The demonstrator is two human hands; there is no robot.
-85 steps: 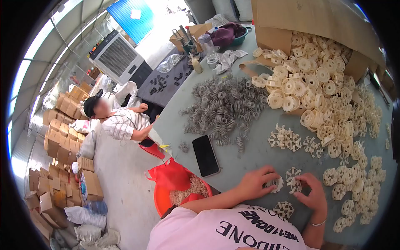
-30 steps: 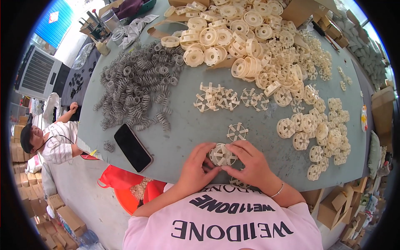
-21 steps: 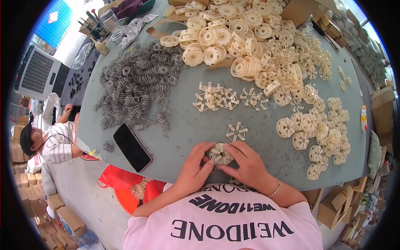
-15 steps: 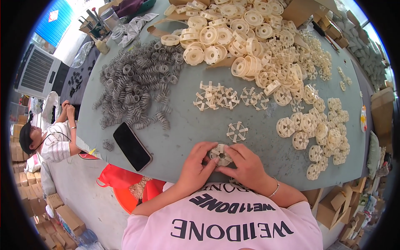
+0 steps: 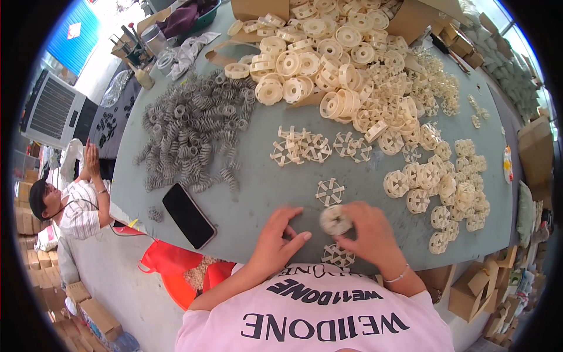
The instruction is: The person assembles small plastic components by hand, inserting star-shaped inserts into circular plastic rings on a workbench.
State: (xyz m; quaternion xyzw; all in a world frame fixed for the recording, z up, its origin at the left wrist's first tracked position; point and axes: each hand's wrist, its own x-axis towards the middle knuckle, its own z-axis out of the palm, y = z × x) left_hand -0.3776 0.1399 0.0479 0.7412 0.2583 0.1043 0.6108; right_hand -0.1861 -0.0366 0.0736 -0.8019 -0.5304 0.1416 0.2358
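Note:
In my right hand [image 5: 370,236] is a round cream plastic wheel [image 5: 334,220], gripped at its right side between thumb and fingers and slightly blurred. My left hand [image 5: 278,237] rests to the left of it, empty, its thumb and forefinger apart. Just beyond the wheel lies a flat spoked plastic piece [image 5: 329,192]. Another spoked piece [image 5: 338,255] sits at the table's near edge, close to my right wrist. Farther off are a small cluster of spoked pieces [image 5: 300,146] and a second group [image 5: 352,146] beside it.
Grey coil springs [image 5: 193,123] are heaped at left, with a black-screened phone [image 5: 189,216] nearer me. A large pile of cream rings [image 5: 346,58] covers the far side. Finished-looking wheels [image 5: 417,200] stand at right. A co-worker [image 5: 76,199] sits beyond the left edge.
Both hands held the wheel before; the left has let go. My right hand has carried the wheel to the right. The near spoked piece shows more fully. The co-worker's hands have shifted.

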